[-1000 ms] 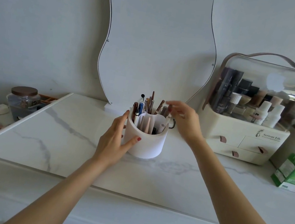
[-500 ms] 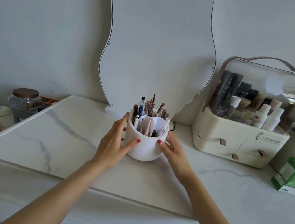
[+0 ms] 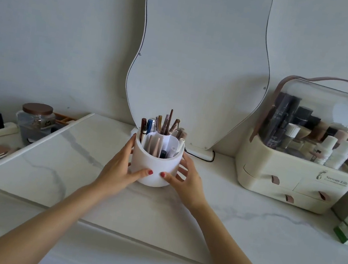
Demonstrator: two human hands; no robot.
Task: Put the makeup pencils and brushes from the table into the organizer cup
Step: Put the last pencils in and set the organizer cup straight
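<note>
While pencils (image 3: pixel 165 123) fill cup (image 3: pixel 155 169), both hands grip it.

Light's pretty soft and even here, kind of grey daylight, no harsh shadows anywhere. My hands only drop a faint shade on the marble table top (image 3: pixel 177 215) around the organizer cup (image 3: pixel 155 163). Right of the cup, the clear lid of the cosmetics case (image 3: pixel 336 117) catches a white glare patch. Wide-angle lens bends the table edges and stretches my forearms near the bottom. Left of the cup the corners go soft and smeary.
</note>
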